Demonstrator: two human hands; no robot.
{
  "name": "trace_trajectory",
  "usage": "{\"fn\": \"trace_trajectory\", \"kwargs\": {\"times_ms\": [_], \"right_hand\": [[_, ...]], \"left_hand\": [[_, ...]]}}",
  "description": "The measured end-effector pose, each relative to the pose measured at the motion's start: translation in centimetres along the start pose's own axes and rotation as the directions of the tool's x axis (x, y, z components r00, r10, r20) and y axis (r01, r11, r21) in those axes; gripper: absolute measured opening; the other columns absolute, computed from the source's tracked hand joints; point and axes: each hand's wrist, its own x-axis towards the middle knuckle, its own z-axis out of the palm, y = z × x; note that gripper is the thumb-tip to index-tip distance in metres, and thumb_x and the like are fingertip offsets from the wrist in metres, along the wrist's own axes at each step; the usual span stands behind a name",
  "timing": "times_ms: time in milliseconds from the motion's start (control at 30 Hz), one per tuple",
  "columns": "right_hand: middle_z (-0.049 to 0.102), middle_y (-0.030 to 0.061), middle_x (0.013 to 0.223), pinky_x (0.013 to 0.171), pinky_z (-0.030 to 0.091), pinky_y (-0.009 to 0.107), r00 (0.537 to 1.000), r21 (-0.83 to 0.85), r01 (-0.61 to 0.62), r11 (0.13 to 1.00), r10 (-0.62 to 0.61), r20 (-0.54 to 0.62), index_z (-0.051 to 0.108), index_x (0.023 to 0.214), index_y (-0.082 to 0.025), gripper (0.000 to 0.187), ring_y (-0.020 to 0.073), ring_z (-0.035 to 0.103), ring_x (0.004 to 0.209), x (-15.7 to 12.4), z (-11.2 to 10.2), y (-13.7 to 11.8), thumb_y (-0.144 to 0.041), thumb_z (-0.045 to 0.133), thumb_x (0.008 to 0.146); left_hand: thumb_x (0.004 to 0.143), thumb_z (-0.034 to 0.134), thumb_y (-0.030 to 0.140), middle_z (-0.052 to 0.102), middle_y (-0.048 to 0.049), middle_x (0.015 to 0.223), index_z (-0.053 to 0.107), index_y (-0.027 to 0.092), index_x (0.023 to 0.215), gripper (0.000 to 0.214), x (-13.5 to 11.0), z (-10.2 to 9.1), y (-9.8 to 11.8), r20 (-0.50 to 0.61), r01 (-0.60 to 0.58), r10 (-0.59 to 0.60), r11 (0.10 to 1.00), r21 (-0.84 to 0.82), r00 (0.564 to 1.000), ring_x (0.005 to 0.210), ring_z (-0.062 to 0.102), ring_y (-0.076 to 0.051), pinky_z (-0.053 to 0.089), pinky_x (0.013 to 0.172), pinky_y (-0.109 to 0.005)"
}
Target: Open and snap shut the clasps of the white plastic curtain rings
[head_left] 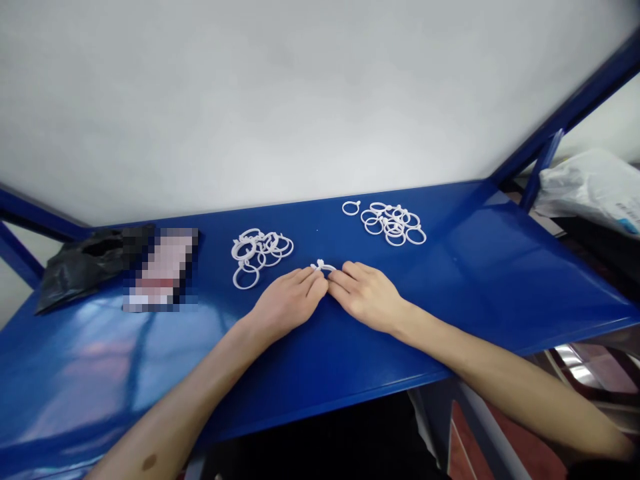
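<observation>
My left hand (289,300) and my right hand (367,293) rest together on the blue shelf (480,267), fingertips meeting. Between them they pinch one white plastic ring (323,267), only part of which shows above the fingers. A pile of several white rings (259,253) lies just left of and beyond my left hand. A second pile of white rings (395,223) lies farther back on the right, with a single ring (351,208) apart at its left.
A black plastic bag (85,263) and a blurred pinkish packet (163,270) lie at the shelf's left. A white wall rises behind. Blue frame posts (543,160) stand at the right, beside a white plastic bag (593,187).
</observation>
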Motion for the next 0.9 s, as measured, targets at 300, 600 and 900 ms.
{"fn": "trace_trajectory", "kwargs": {"times_ms": [300,600,900], "right_hand": [[0.07,0.0098,0.088,0.066,0.044,0.036,0.993,-0.011,-0.119,0.993,0.118,-0.018,0.068,0.088,-0.012,0.031,0.0205,0.056,0.076,0.3,0.0,-0.4,-0.009,0.04,0.102],[0.067,0.0101,0.127,0.088,0.056,0.033,0.938,0.132,-0.294,0.947,0.312,-0.148,0.061,0.129,-0.016,0.031,0.0195,0.064,0.108,-0.4,-0.7,4.2,-0.029,0.049,0.104],[0.059,0.0134,0.118,0.09,0.052,0.045,0.713,-0.095,-0.655,0.75,0.655,0.251,0.073,0.098,-0.017,0.014,0.0289,0.055,0.102,-5.3,-1.6,11.3,-0.025,0.07,0.087]], "left_hand": [[0.099,0.035,0.006,0.059,-0.0033,0.07,0.053,0.017,0.076,0.032,0.6,0.1,1.1,-0.143,0.106,-0.083,0.982,0.159,0.986,0.067,0.056,-0.018,0.045,0.063,-0.029],[0.103,0.037,0.017,0.068,-0.0083,0.093,0.061,0.015,0.11,0.025,-0.9,0.2,-1.8,-0.097,0.226,-0.22,0.973,0.05,0.971,0.089,0.063,-0.022,0.051,0.079,-0.034],[0.098,0.05,0.027,0.071,-0.0133,0.098,0.069,0.014,0.094,0.023,-2.4,-2.5,-4.7,-0.147,0.46,-0.438,0.809,0.366,0.887,0.097,0.059,-0.032,0.044,0.08,-0.044]]}}
